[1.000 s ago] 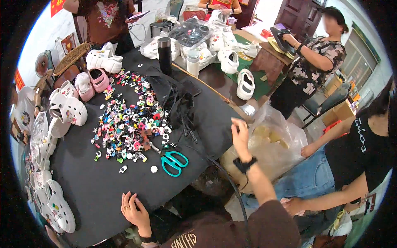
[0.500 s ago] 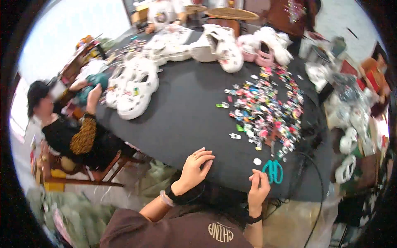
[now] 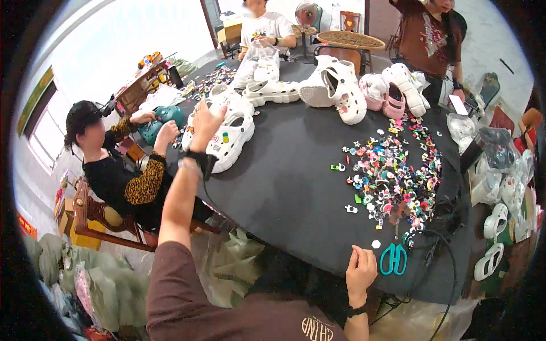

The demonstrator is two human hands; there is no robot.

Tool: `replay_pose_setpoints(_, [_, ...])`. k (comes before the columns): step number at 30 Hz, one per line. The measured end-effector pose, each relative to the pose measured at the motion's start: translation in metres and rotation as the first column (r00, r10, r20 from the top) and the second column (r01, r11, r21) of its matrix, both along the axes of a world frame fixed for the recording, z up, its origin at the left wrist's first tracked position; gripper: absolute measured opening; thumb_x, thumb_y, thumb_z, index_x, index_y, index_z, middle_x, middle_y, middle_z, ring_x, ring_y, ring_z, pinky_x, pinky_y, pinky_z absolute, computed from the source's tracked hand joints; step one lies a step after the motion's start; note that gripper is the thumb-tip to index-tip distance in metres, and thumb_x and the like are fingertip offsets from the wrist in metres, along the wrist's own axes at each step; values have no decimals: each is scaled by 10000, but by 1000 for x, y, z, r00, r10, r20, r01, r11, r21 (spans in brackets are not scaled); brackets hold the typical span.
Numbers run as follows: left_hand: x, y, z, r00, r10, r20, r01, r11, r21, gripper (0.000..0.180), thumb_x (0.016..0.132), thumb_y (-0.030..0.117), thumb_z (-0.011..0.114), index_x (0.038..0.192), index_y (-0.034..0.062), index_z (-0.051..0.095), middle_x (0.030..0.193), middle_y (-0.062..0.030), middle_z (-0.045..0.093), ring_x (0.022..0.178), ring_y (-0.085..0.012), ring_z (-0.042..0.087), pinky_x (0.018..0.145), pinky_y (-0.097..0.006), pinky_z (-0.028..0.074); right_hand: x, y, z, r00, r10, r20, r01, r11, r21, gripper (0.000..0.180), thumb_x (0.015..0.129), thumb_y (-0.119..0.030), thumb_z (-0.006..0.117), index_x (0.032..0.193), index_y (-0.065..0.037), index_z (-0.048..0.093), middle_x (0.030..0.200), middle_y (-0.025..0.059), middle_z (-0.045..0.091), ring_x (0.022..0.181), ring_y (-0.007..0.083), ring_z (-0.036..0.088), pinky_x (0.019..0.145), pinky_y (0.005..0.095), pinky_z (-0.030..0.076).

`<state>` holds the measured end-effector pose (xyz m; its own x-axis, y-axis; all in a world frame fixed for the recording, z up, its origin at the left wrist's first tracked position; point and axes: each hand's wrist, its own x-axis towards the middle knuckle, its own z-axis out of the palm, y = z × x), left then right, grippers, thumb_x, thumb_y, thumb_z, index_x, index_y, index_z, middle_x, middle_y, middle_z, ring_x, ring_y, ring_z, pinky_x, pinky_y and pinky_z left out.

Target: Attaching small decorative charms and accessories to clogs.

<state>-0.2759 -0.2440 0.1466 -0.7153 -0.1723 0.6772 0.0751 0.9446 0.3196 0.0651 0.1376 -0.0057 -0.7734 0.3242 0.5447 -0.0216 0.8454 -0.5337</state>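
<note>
My left hand [image 3: 207,126] reaches far out over a pair of white clogs [image 3: 230,142] at the table's left side. Its fingers are stretched, the thumb stands apart, and I see nothing held. Colourful charms sit on the clog under it. Whether the fingers touch the shoe I cannot tell. Near the front edge, my right hand [image 3: 362,271] hovers with loosely bent fingers and holds nothing visible. Just right of it lie teal-handled scissors [image 3: 393,260], with a small white charm [image 3: 376,244] close by. Beyond them spreads a heap of small colourful shoe charms [image 3: 392,176].
More white clogs [image 3: 341,94] and pink-and-white ones [image 3: 395,101] line the far side of the black table [image 3: 284,165]. A person [image 3: 114,153] at the left handles a teal clog [image 3: 162,125]. Two others are across the table. A black cable [image 3: 452,256] runs at the right.
My left hand has swung from the front edge out to the left, over the white clogs. The right hand stays near the scissors. The view has tilted up and turned left.
</note>
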Motion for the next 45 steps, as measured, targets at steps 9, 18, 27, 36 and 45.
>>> replay_pose_setpoints(9, [-113,-50,-84,662,527,533,-387,849,-360,834,668,640,604,1278,88,470,1325,-122,451,1240,-296,398,1000,-432,343,3,2,0,997,-74,33,73,996,50,80,795,-106,601,869,-101,630,757,46,551,698,235,553,603,349,439])
replay_pose_setpoints(18, [-90,-48,-53,762,366,535,-232,924,-303,278,797,193,502,960,61,685,1041,-166,642,980,-301,625,757,-420,506,0,-3,5,999,-43,-7,43,998,52,86,796,-92,606,879,-101,626,752,41,539,683,224,549,594,339,440])
replay_pose_setpoints(27, [57,11,-21,893,-363,264,440,826,-352,189,722,157,646,869,41,675,832,-147,570,780,-336,562,671,-436,423,3,3,2,999,-18,-37,20,999,36,87,799,-109,607,884,-103,623,758,41,545,680,223,553,588,335,447])
replay_pose_setpoints(36, [196,171,11,457,-778,430,846,233,-479,151,659,77,569,780,111,654,931,-18,619,856,-186,566,768,-346,395,26,27,30,981,-195,2,195,980,-43,209,796,-65,597,1005,-50,600,975,118,550,919,297,531,787,389,430])
replay_pose_setpoints(45, [232,229,-3,195,-822,534,973,93,-212,626,669,166,712,1252,98,495,1293,-74,476,1230,-218,423,988,-407,347,55,56,21,832,-477,283,424,876,230,377,810,-154,613,1167,-67,529,1088,119,538,1017,278,513,849,405,409])
